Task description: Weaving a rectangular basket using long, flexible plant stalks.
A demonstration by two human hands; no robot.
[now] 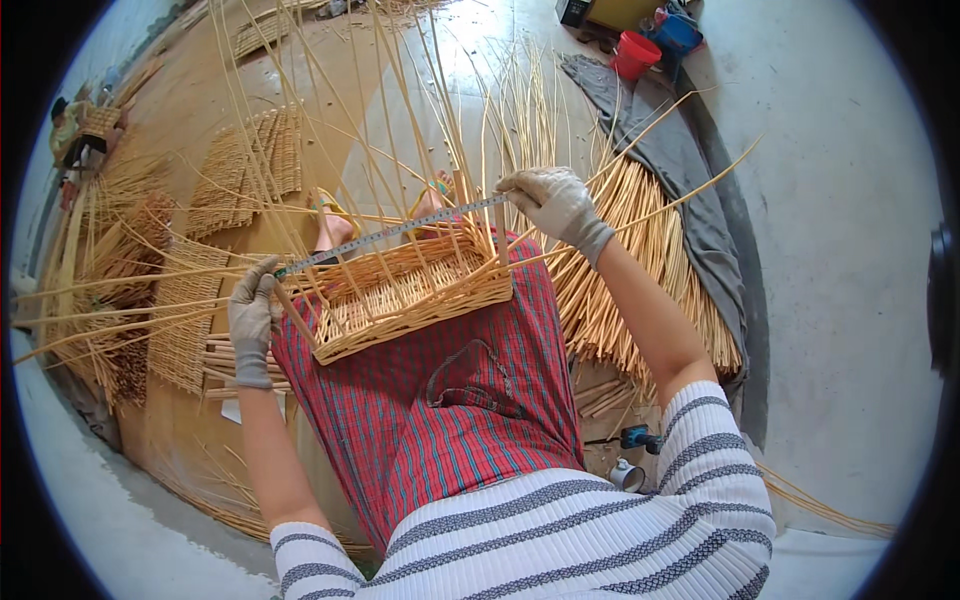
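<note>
A half-woven wicker basket rests on my lap over a red plaid cloth. Long upright canes rise from its walls, and wooden posts stand at its corners. Stretched across the basket's top is a tape measure. In a pale work glove, my left hand is closed on one end of the tape, beside the left corner post. My right hand, gloved too, pinches the other end by the right corner post. The exact finger grip of the left hand is partly hidden.
A large bundle of peeled canes lies at right, partly under a grey cloth. Woven panels lie at left near more canes. A red bucket stands far right. Close by are a metal cup and a blue tool. Another person sits far left.
</note>
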